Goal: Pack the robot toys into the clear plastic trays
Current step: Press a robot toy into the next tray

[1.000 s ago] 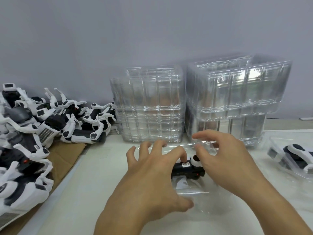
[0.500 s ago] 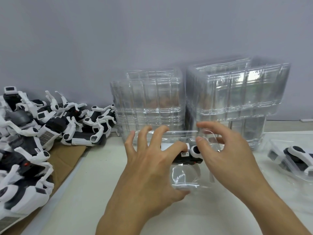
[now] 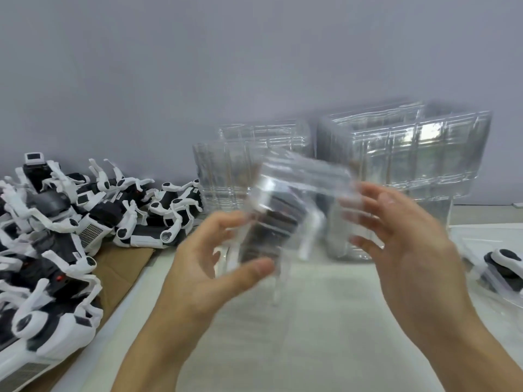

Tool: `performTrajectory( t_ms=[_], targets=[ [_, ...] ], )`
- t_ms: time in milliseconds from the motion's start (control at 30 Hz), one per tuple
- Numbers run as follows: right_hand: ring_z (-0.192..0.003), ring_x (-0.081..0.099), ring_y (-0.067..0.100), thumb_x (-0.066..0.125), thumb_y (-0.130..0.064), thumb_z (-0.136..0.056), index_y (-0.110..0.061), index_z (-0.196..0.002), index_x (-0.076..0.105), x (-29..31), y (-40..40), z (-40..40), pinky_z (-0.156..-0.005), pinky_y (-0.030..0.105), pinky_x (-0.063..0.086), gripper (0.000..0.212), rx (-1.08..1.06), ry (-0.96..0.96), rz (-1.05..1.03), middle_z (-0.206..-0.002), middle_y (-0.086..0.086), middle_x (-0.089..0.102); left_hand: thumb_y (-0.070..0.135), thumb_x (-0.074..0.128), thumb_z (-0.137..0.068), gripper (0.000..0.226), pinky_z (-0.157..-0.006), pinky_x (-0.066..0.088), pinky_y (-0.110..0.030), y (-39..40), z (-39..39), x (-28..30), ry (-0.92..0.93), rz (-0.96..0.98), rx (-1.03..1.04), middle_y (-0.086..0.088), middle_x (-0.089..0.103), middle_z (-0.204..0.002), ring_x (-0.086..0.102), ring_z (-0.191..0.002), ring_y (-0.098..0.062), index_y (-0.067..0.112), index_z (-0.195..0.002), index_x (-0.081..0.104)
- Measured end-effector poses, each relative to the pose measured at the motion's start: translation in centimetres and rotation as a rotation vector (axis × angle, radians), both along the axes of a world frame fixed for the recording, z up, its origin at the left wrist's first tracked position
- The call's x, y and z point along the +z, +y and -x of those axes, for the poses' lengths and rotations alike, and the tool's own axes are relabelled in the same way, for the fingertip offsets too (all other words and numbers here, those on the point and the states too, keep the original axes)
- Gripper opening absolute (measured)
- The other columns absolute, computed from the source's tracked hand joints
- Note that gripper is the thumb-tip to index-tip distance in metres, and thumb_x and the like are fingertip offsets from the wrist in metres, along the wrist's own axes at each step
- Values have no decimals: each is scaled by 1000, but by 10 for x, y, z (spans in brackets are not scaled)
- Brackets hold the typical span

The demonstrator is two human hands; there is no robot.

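Both hands hold a blurred clear tray (image 3: 297,193) with a toy (image 3: 271,230) inside above the table (image 3: 311,321): left hand (image 3: 215,267) fingers clamped on it, right hand (image 3: 407,244) fingers spread against its side

My only view is head-worn, looking forward and down at the white tabletop (image 3: 311,321), close above it, facing the grey wall (image 3: 198,66) behind.
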State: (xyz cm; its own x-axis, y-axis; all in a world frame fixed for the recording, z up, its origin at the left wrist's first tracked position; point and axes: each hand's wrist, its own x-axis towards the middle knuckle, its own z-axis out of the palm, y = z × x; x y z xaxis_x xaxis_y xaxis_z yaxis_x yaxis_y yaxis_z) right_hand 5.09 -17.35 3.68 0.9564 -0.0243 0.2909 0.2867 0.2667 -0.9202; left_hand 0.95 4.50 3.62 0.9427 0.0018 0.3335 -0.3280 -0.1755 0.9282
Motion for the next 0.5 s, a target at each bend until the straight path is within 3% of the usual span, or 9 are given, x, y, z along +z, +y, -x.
performTrajectory(
  t_ms=[67,200,267,333,500],
  targets=[
    [-98,70,15,57,-33,-83,-28,-101,76,-1,11,3,-77,29,51,27,2,-51,73,-101,-3,75,57,87,-53,65,-88,53,-35,-6,0,-2,50,376,-69,-2,70,-121,66,-113,-23,28,-108,69],
    [-97,68,6,69,-34,-84,-36,-108,72,-5,37,15,-77,19,53,24,4,-213,355,-102,-16,72,60,66,-79,63,-90,55,-47,-23,-2,-6,224,946,-128,-11,64,-132,64,-116,-31,20,-128,65],
    [-105,63,3,71,-40,-82,-39,-113,69,-8,44,19,-83,16,48,32,0,-262,537,-110,-23,67,60,62,-83,62,-83,57,-45,-27,-3,-9,269,1067,-133,-9,67,-127,68,-108,-31,18,-127,67],
    [-110,59,0,70,-43,-78,-41,-115,69,-8,46,20,-86,12,43,37,0,-269,595,-113,-27,64,61,61,-80,66,-78,57,-43,-27,-6,-13,271,1119,-170,-10,70,-118,69,-98,-30,15,-126,67],
    [-112,59,4,80,-40,-75,-43,-111,72,-6,44,20,-84,13,44,37,7,-263,580,-114,-26,63,66,57,-83,64,-97,48,-46,-22,-9,-22,293,1148,-190,-9,64,-126,65,-104,-30,18,-123,69]
  ],
)
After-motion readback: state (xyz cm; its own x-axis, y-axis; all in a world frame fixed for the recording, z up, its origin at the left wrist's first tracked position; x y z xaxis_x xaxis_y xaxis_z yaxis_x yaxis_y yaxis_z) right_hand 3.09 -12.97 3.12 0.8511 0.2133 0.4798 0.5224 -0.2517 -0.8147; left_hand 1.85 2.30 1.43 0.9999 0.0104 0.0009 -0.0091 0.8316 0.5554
